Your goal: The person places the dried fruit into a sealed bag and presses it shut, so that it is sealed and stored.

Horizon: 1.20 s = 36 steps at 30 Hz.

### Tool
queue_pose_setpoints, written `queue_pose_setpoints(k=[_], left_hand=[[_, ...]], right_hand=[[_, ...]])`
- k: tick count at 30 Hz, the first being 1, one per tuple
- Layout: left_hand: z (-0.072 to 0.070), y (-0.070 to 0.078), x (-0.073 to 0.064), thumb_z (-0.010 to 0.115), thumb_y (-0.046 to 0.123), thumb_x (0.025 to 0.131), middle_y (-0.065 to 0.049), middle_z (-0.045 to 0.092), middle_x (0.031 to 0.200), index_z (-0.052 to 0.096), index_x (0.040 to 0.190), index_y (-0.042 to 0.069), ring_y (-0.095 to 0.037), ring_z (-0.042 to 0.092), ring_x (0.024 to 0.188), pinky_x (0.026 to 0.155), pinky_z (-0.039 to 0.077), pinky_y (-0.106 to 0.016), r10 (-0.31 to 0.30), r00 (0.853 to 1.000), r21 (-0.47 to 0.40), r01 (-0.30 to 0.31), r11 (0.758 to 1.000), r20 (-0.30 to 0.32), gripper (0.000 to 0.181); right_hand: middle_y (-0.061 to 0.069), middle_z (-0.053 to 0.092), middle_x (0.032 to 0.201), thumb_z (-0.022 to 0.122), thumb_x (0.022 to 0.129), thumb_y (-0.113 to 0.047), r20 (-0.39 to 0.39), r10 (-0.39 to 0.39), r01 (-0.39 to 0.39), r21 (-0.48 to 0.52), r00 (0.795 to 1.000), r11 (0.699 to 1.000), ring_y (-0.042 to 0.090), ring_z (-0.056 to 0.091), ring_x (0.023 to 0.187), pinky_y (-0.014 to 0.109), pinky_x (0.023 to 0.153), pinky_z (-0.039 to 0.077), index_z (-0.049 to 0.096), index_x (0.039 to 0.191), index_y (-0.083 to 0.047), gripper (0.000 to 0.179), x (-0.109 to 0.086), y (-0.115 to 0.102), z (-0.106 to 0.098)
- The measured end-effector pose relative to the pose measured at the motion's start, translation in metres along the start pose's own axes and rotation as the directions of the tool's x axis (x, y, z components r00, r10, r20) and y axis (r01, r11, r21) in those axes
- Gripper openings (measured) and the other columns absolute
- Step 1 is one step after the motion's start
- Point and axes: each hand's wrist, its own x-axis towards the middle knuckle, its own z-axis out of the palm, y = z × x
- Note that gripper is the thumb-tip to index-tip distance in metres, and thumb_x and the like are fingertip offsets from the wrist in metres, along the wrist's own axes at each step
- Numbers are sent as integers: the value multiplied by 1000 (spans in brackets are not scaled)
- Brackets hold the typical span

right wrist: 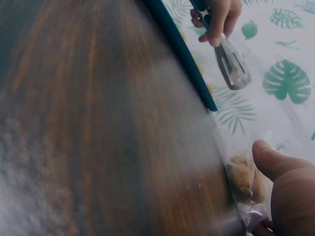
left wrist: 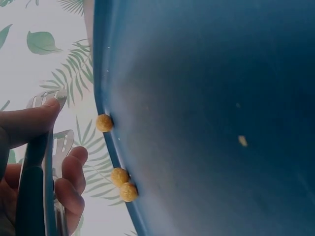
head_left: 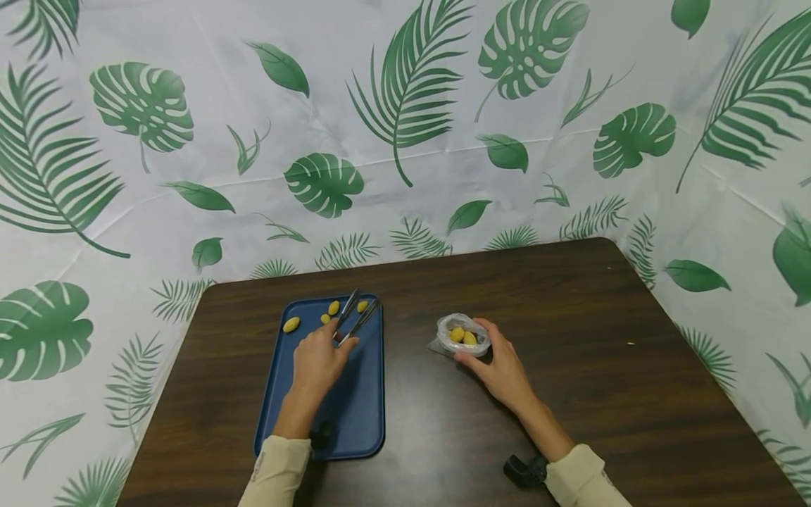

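Observation:
In the head view my left hand (head_left: 315,360) grips a pair of metal tongs (head_left: 362,321) above the blue tray (head_left: 374,394); the tongs' two ends stand apart, with nothing visibly pinched between them. Dark handle sides of the tongs (left wrist: 32,196) show in the left wrist view. Several small yellow oval pieces (head_left: 291,324), like little fruits or balls, lie toward the tray's far end. To the right of the tray, my right hand (head_left: 505,372) holds a clear plastic bag (head_left: 445,343) with its mouth spread. Yellow pieces (right wrist: 239,181) sit inside that bag.
All this is on a dark wood-grain table (head_left: 570,310). A white cloth printed with green leaves (head_left: 424,204) hangs behind the table's far edge. Dark wrist-worn devices (head_left: 526,470) sit by both sleeves. One small crumb (left wrist: 242,141) lies on the tray.

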Motion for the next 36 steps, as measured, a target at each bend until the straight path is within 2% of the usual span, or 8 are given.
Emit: queue_pose_setpoints(k=[7,14,24,31,36], left_hand=[[4,-4,3,79,37,91,-11,74,86,71,112,3,-20,59,59,56,48,-40,-2,1000,7,2,1000,9,41],[8,-7,8,77,36,93,-10,68,78,70,104,4,-22,56,59,55,45,-40,-3,1000,25,2,1000,17,35],[14,-8,16,73,34,96,-14,70,82,70,116,2,-29,62,65,63,51,-51,-52,997,48,49,998,55,38],[20,-6,19,73,33,96,-19,71,85,70,112,0,-36,66,71,65,52,-55,-40,998,49,38,998,54,36],[22,-7,20,72,32,97,-19,70,82,71,107,0,-35,65,68,63,52,-52,-56,997,56,54,997,48,33]], right_hand=[[14,59,147,82,88,-44,1,9,-9,-6,1000,1000,41,55,134,66,105,42,45,151,-19,77,0,0,0],[14,57,150,82,87,-46,14,35,-34,-5,999,999,45,52,136,69,106,40,45,152,-21,78,-1,-2,-1],[14,59,147,82,87,-45,7,18,-18,-7,1000,1000,44,54,134,68,105,41,45,151,-20,78,-1,-3,-2],[14,59,147,83,87,-43,0,16,-16,-3,1000,1000,44,54,133,68,106,40,46,151,-20,78,-2,-1,-2],[14,58,149,82,87,-46,9,21,-21,-13,1000,1000,45,54,133,69,104,41,45,152,-21,78,0,-1,0]])
